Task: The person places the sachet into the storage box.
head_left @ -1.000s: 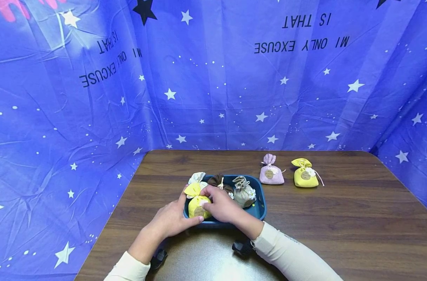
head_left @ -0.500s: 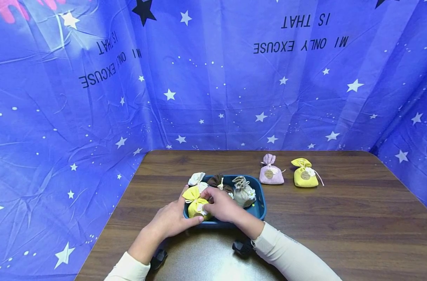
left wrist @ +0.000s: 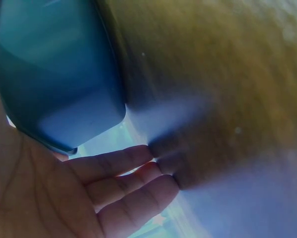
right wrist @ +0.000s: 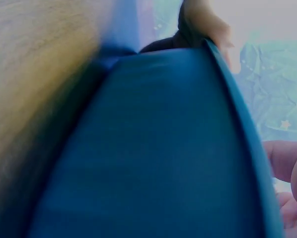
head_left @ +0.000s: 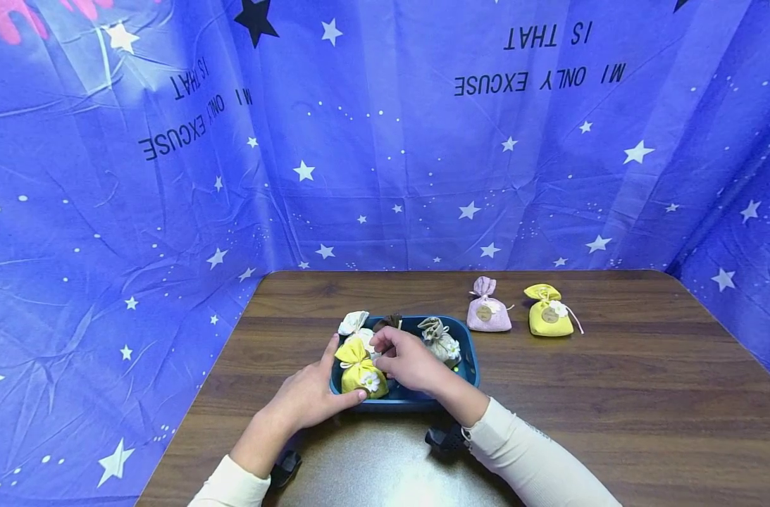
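Observation:
A dark blue basket holds several small tied cloth sachets. The yellow sachet with a white flower stands in its front left corner. My left hand rests at the basket's left end, its thumb on the front rim; the left wrist view shows its fingers extended beside the basket wall. My right hand is over the basket's middle, fingers bent, thumb and forefinger apart beside the yellow sachet. Behind are a white sachet and a brown sachet, mostly covered by the right hand. A grey-green sachet is at right.
On the wooden table, a pink sachet and another yellow sachet lie right of the basket, towards the back. A blue star-patterned curtain surrounds the table's back and sides. A shiny grey surface lies in front of the basket.
My right hand has let go of the yellow sachet in the basket and shifted slightly right. That sachet has turned and settled lower, its flower now showing. The left hand has stayed put.

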`<act>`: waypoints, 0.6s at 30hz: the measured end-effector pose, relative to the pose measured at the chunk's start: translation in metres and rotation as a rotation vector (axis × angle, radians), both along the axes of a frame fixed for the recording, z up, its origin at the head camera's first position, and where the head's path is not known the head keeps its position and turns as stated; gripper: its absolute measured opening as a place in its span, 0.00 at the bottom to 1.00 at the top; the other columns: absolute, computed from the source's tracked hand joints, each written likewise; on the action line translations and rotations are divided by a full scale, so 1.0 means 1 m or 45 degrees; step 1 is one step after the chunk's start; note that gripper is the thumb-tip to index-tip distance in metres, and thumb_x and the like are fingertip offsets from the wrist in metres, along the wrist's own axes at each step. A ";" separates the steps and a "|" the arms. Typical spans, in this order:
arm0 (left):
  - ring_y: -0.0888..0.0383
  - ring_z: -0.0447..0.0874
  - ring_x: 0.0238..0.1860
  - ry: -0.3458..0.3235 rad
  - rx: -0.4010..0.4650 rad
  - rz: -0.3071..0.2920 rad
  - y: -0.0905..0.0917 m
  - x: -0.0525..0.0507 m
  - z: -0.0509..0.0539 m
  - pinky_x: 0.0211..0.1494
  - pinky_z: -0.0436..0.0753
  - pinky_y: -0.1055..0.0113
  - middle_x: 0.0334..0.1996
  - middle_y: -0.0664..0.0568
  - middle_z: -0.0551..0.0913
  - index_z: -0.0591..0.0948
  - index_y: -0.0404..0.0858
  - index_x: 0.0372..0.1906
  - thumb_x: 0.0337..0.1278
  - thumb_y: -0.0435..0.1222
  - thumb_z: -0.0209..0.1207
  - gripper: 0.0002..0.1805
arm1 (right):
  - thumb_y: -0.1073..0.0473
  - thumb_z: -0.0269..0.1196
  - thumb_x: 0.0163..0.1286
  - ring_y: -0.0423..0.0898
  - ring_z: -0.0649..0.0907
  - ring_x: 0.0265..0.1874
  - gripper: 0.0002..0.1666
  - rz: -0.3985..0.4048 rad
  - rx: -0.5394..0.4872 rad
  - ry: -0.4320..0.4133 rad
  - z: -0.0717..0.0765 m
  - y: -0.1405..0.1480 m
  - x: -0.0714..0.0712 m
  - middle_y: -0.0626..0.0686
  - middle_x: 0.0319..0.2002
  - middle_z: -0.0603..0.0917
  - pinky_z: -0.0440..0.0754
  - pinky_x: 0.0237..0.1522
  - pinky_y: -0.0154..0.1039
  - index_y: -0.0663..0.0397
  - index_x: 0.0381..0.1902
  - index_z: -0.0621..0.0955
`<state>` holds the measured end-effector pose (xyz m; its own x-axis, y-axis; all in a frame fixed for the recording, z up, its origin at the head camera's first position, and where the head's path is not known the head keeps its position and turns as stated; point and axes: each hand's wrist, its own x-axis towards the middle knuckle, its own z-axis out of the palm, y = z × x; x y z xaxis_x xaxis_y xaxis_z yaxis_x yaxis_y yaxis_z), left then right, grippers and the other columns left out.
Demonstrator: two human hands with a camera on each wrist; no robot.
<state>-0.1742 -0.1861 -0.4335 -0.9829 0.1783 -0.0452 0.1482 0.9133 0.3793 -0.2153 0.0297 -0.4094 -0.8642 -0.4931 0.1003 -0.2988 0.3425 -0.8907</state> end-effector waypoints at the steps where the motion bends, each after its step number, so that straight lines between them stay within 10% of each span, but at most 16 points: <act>1: 0.42 0.84 0.47 -0.001 0.004 0.000 0.000 0.000 0.000 0.49 0.80 0.46 0.49 0.36 0.84 0.47 0.40 0.80 0.42 0.76 0.57 0.68 | 0.70 0.63 0.64 0.46 0.80 0.33 0.13 -0.001 -0.020 -0.030 0.001 0.002 0.000 0.58 0.41 0.80 0.83 0.32 0.43 0.65 0.47 0.79; 18: 0.40 0.83 0.50 -0.013 0.011 0.001 0.001 0.001 0.002 0.52 0.78 0.44 0.52 0.35 0.82 0.47 0.40 0.80 0.43 0.75 0.58 0.67 | 0.73 0.59 0.65 0.50 0.81 0.38 0.16 -0.132 -0.255 -0.158 0.027 0.044 -0.014 0.67 0.50 0.77 0.85 0.39 0.53 0.71 0.51 0.75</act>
